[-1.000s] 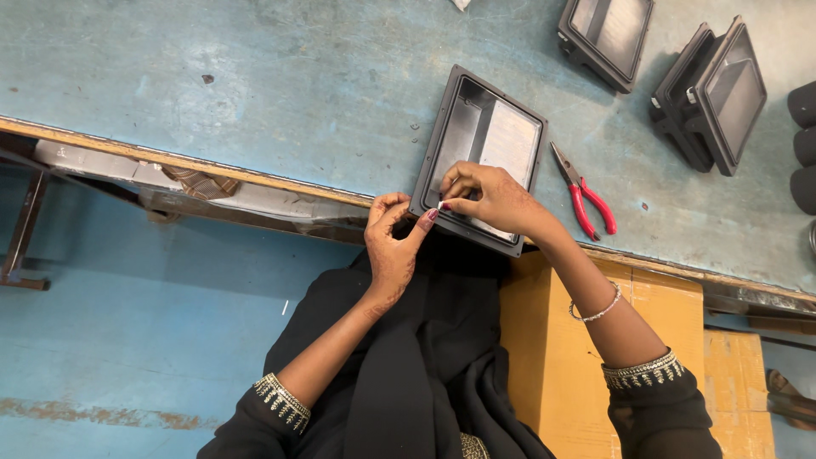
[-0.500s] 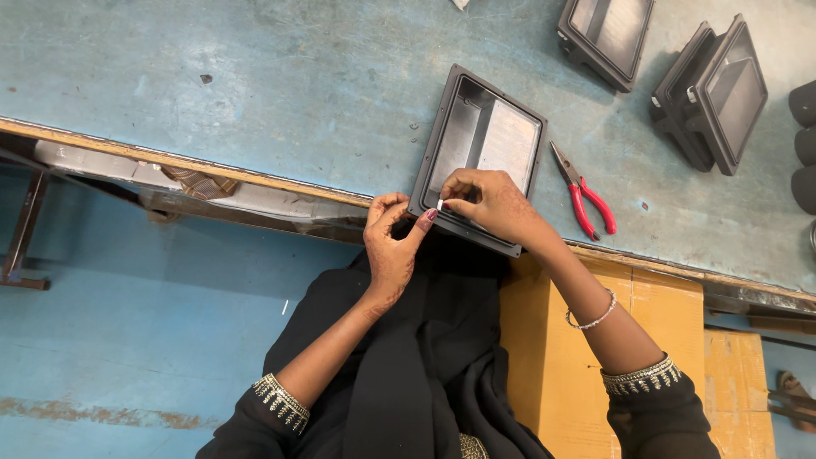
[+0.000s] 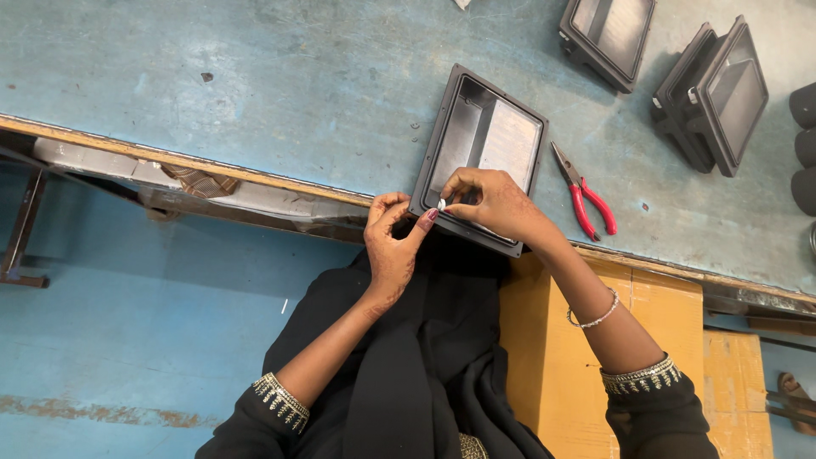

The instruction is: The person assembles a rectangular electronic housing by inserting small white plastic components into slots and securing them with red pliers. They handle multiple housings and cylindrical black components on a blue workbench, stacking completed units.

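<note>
At the black tray (image 3: 459, 136), both hands (image 3: 489, 200) pinch a small white piece (image 3: 441, 205).

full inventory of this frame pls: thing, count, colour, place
Black tray housing: 1, black with pale inner panel, at bench's near edge, under both hands
Small white piece: 1, white, pinched between the fingertips
Other housings: at least 2, black, bench far right
Pliers: 1, red handles, right of the tray housing
Bench: 1, worn blue top
Yellow boxes: yellow, below the bench, right
Left hand: at the white piece
Right hand: pinching it; bracelet on the wrist
</note>
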